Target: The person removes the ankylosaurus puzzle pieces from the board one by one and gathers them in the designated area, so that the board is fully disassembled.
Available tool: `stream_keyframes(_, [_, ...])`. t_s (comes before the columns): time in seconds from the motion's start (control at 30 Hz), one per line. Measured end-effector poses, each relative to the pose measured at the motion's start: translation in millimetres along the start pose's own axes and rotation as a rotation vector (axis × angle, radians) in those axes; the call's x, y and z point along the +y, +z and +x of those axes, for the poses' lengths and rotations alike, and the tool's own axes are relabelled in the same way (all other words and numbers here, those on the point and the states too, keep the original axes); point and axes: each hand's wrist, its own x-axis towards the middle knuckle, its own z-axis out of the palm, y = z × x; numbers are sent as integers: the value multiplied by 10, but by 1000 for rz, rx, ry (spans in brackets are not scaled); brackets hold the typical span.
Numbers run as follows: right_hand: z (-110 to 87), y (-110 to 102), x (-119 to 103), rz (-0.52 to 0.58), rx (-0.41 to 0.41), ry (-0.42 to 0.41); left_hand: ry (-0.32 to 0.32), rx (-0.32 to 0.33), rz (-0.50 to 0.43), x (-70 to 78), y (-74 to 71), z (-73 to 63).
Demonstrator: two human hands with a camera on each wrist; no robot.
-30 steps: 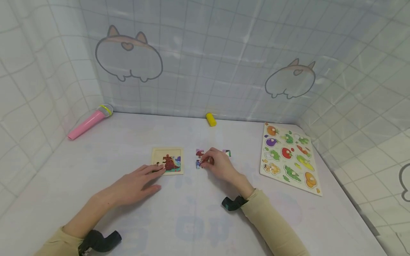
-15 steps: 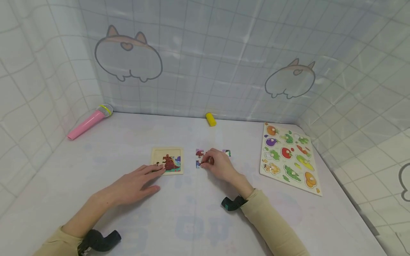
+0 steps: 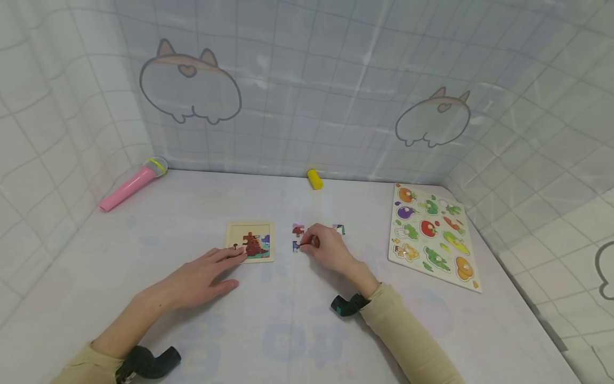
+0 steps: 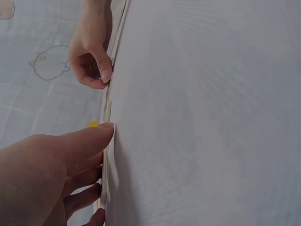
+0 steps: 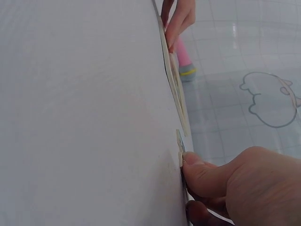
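A small square wooden puzzle tray [image 3: 249,224] lies left of centre in the head view, with dinosaur jigsaw pieces [image 3: 257,246] fitted in its lower right part. My left hand [image 3: 203,280] rests its outstretched fingertips on the tray's lower left corner. Right of the tray, my right hand [image 3: 328,249] has thumb and fingers curled together at a jigsaw piece [image 3: 296,246] on the table; in the right wrist view the thumb presses at the edge of a thin piece [image 5: 180,157]. The hand covers part of this group. Loose jigsaw pieces [image 3: 298,229] [image 3: 339,229] show above it.
A vegetable peg puzzle board [image 3: 434,237] lies at the right. Near the back wall stands or lies a yellow cylinder [image 3: 314,180]. A pink toy microphone [image 3: 131,186] lies at the back left. Tiled-print walls [image 3: 307,96] enclose the white table [image 3: 278,320] at the back and sides.
Both hands stay almost where they were, and the tray and loose pieces keep their places. The head view has shifted very slightly.
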Motion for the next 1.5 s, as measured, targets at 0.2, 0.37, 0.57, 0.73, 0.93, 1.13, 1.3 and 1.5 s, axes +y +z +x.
stream_keyframes(0.2, [0, 11, 7, 11, 0, -2, -4, -4, -3, 13, -6, -3])
stream_keyframes(0.37, [0, 11, 20, 22, 7, -20, 6, 4, -3, 6, -1, -6])
stream_keyframes(0.57, [4, 9, 27, 28, 16, -22, 11, 10, -3, -11, 9, -8])
stream_keyframes(0.73, [6, 0, 19, 32, 17, -23, 7, 3, -6, -20, 12, -6])
stream_keyframes(0.93, [1, -7, 7, 65, 20, -22, 16, 9, -9, -18, 13, -5])
stream_keyframes(1.13, [55, -28, -142, 228, 20, -14, 3, -3, -7, -15, 17, 10])
stream_keyframes(1.3, [199, 20, -378, 283, -2, -64, -3, 4, -13, -8, 23, 11])
stream_keyframes(1.5, [423, 147, -600, 265, -30, -62, 11, 12, -13, -18, 30, 9])
